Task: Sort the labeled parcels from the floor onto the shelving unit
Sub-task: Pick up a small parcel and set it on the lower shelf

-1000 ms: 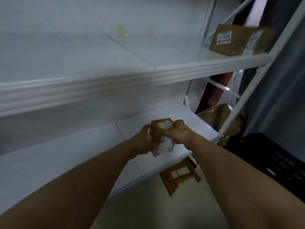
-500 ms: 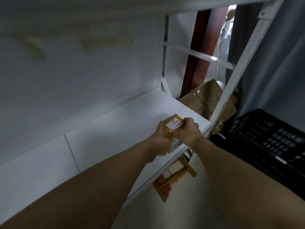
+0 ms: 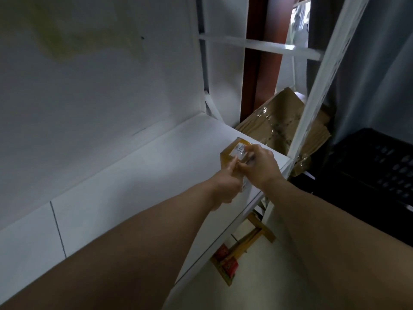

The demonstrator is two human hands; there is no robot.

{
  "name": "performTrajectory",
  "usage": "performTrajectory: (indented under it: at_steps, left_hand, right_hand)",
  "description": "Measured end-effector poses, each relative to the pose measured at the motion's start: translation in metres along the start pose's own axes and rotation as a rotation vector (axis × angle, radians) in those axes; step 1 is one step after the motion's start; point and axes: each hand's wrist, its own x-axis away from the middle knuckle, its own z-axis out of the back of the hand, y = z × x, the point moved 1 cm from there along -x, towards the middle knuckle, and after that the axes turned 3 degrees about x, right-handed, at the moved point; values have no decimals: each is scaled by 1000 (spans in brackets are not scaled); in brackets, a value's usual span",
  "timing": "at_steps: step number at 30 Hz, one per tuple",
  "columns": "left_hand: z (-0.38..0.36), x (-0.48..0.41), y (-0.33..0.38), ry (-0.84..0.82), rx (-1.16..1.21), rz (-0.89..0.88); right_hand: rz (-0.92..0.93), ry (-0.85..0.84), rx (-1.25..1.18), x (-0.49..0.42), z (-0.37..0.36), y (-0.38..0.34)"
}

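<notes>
- Small brown parcel (image 3: 232,154) with a white label on top was held over the right end of the white shelf (image 3: 138,175), near its front edge and just inside the corner post (image 3: 312,90).
- Left hand (image 3: 225,184) was closed around the parcel's near left side; right hand (image 3: 261,166) was closed on its right side, fingers curled over the top beside the label. Both hands had hold of it; neither was open.
- Change over the last second: the parcel had been carried from out in front of the shelf edge, upright, to above the shelf board, and tipped so the labelled face looked up. The view had also dropped from the upper shelf to this lower one.
- Could not tell whether the parcel's underside already touched the board; the hands hid the contact line.
- Judgement: the placing step was nearly finished. What remained was to set it flat and let go.
- Risk, as judged: the spot lay close to the front edge, so a nudge inward looked sensible.
- Crumpled cardboard (image 3: 279,126) lay beyond the shelf end; a black crate (image 3: 380,166) stood to the right.
</notes>
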Motion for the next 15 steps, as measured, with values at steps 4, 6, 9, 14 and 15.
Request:
performTrajectory:
  at_steps: [4, 6, 9, 14, 15]
  left_hand:
    - [6, -15, 5, -32, -26, 5]
    - [7, -18, 3, -31, -36, 11]
    - [9, -10, 1, -13, -18, 15]
    - [15, 30, -6, 83, 71, 33]
    - [16, 42, -10, 133, 81, 39]
  right_hand:
    - [-12, 23, 84, -8, 6, 4]
    - [-21, 1, 100, -8, 9, 4]
    - [-52, -23, 73, -2, 14, 0]
    - [-128, 59, 88, 29, 16, -21]
    - [-143, 79, 96, 40, 14, -26]
